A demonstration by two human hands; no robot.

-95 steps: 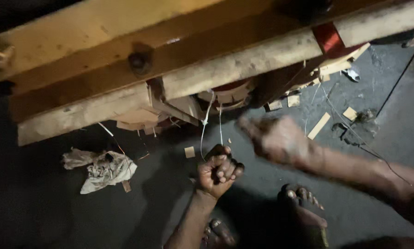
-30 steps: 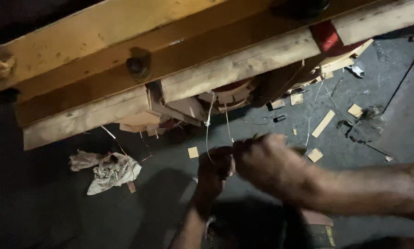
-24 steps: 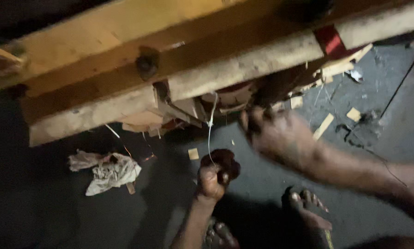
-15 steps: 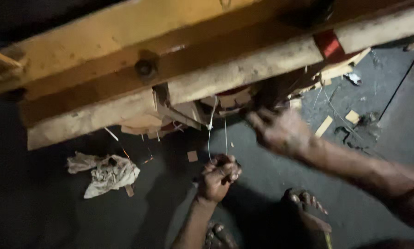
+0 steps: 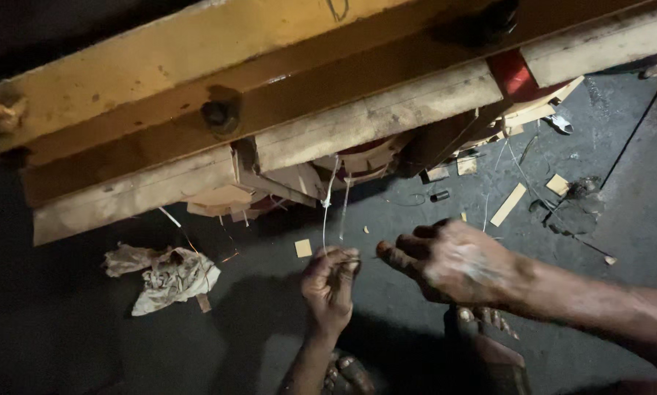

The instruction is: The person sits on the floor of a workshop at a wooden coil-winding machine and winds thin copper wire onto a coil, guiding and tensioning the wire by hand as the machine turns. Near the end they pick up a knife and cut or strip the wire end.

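Note:
A thin white string [image 5: 327, 205] hangs down from under a long wooden beam [image 5: 357, 124] that crosses the upper view. My left hand [image 5: 330, 287] is closed around the string's lower end, just below the beam. My right hand [image 5: 453, 262] is right beside it, fingers curled, with thumb and forefinger pinching near the same string end. Under the beam sits a round wound part with paper or card strips [image 5: 357, 157] where the string comes out.
A crumpled dirty rag [image 5: 169, 272] lies on the dark floor at left. Small card offcuts [image 5: 509, 205] and thin wires are scattered at right. A yellow frame rail with a bolt [image 5: 218, 113] runs above the beam. My bare feet [image 5: 482, 344] show at the bottom.
My right hand has come down from near the beam to meet my left hand at the string's end. My left hand has stayed on the string throughout.

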